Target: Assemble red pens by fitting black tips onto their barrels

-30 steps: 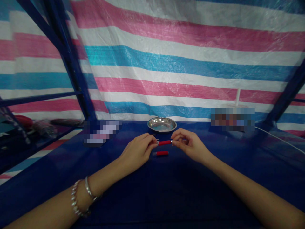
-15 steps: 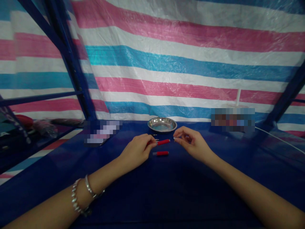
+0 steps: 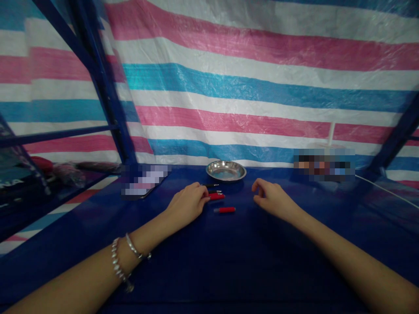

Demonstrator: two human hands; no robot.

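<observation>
My left hand (image 3: 188, 201) rests low over the blue table (image 3: 235, 257), its thumb and fingertips closed on the left end of a red pen (image 3: 216, 196). Two dark pens with silvery tips, a nearer one (image 3: 214, 192) and a farther one (image 3: 211, 186), lie just beyond it, partly hidden by my fingers. Closer to me, a separate short red pen barrel (image 3: 225, 210) with a clear left end lies flat. To the right, my right hand (image 3: 271, 198) hovers apart from the pens, fingers curled loosely, thumb and index parted, nothing visible between them.
A round steel dish (image 3: 225, 180) stands behind the pens. A phone-like flat item (image 3: 149, 182), partly blurred out, lies at left. At back right sit pixelated items (image 3: 324, 165) with a white upright rod (image 3: 331, 133). Blue metal posts and a striped sheet (image 3: 248, 87) enclose the table.
My right hand has drawn back rightward and its pinch has parted; the small silvery piece it held is out of sight. My left hand has brought the red pen leftward, alongside the dark pens.
</observation>
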